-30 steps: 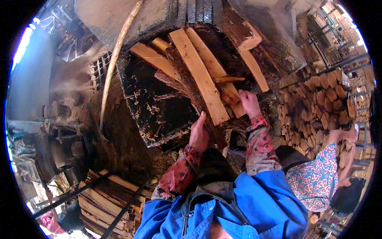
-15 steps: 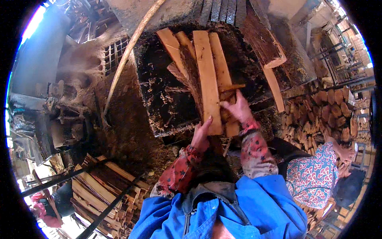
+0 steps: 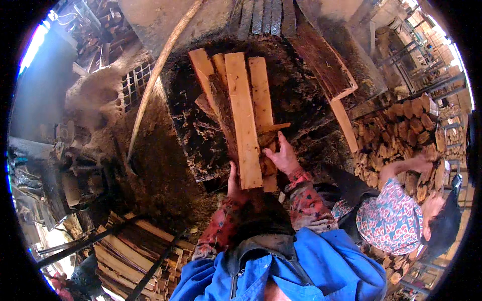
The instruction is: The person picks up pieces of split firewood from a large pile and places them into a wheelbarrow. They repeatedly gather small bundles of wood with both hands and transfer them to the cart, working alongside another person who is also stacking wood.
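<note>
A long, pale-orange wooden plank – flat-faced, straight-sided – crosses the dark, chip-strewn table's near edge. Left hand touches its side; right hand spreads thumb from forefinger – left's grip I cannot tell.

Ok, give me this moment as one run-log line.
left hand: left side of long tan flat wooden board, near end; right hand: right of it; thin tan wooden strip: crosswise by right hand; grips: unclear
</note>
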Motion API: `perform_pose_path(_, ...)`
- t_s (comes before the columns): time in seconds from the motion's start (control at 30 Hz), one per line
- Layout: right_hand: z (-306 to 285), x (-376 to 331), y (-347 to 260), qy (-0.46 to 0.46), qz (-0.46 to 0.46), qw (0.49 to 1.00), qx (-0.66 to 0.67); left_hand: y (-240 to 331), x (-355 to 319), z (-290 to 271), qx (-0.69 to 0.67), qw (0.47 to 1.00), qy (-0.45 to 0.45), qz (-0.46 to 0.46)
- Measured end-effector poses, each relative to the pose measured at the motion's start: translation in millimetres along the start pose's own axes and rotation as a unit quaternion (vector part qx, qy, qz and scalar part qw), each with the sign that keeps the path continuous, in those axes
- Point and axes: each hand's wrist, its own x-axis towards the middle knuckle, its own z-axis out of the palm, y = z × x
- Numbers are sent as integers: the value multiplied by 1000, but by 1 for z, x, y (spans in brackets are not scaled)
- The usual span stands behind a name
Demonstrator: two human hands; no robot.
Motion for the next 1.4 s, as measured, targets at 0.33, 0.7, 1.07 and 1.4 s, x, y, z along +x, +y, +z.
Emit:
perform_pose_path(0.33, -8, 2, -26, -22, 29, 988, 153, -19, 28, -25, 6, 993, -117, -9)
perform_pose_path(0.7, 16, 20, -22, -29, 5, 975, 221, -9, -5, 12, 107, 994, -13, 19)
perform_pose_path(1.07, 24, 19, -53, -65, 52, 911, 404, 24, -30, 29, 369, 912, 73, 163)
perform_pose_path(1.4, -7, -20, -44, -93, 62, 911, 397, 56, -17, 24, 324, 925, 147, 135)
